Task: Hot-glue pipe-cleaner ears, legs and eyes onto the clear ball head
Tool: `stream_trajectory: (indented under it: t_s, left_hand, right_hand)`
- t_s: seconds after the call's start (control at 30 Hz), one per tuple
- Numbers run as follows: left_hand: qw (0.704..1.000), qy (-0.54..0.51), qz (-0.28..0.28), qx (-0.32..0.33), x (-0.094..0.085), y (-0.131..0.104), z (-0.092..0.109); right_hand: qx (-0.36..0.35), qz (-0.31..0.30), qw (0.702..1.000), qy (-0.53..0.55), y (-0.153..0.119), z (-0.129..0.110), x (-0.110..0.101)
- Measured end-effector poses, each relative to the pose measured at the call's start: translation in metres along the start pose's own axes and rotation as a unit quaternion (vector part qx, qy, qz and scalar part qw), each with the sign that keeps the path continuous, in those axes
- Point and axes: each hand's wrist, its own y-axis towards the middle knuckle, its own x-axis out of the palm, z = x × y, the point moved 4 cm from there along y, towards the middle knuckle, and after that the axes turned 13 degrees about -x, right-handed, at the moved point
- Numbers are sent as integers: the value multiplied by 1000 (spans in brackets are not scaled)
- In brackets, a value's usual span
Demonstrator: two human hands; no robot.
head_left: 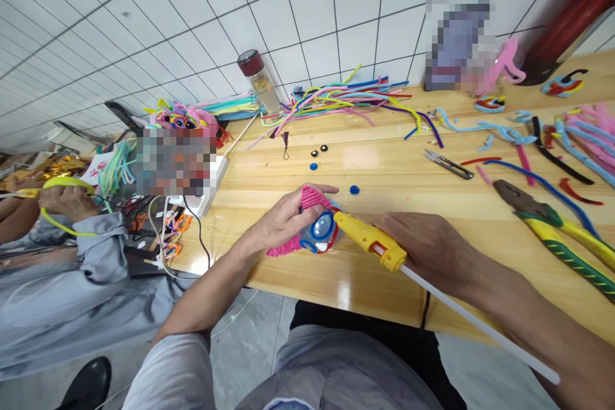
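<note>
My left hand [281, 221] is closed around a pink fuzzy pipe-cleaner figure [283, 248], with a clear dome ringed in blue [323, 225] and some red trim facing right. My right hand [435, 240] grips a yellow hot glue gun [372, 240], whose nozzle is at the upper right of the figure's blue ring; contact cannot be made out. A long white glue stick [475, 319] sticks out of its back end. Just beyond the hands lie a blue disc [354, 189], another blue disc [314, 166], two small black round pieces [323, 148] and a dark tassel [285, 139].
Green-yellow pliers [548, 224] and thread snips [448, 164] lie to the right among pipe-cleaner pieces. More pipe cleaners [336, 99] and a bottle [259, 83] line the tiled wall. A fire extinguisher [567, 25] stands back right. A co-worker's hand [70, 198] and a power strip [214, 186] are left.
</note>
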Motion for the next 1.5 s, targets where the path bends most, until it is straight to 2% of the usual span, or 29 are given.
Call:
stream_trajectory:
  t_s: [0.23,0.5,1.0,1.5]
  left_hand:
    - [1000,3,-18,-26,-2,-9,-3]
    - [996,35,-32,-79,-2,-16,1]
    - [994,39,-68,-72,-2,-14,-5]
    - [994,63,-67,-52,-3,-11,-2]
  right_hand:
    - [5,-14,1000,17,2,-1,-3]
    - [-2,-2,1000,10,4,-3,0]
    - [6,-16,1000,16,4,-5,0]
    - [-1,1,1000,20,3,-6,4]
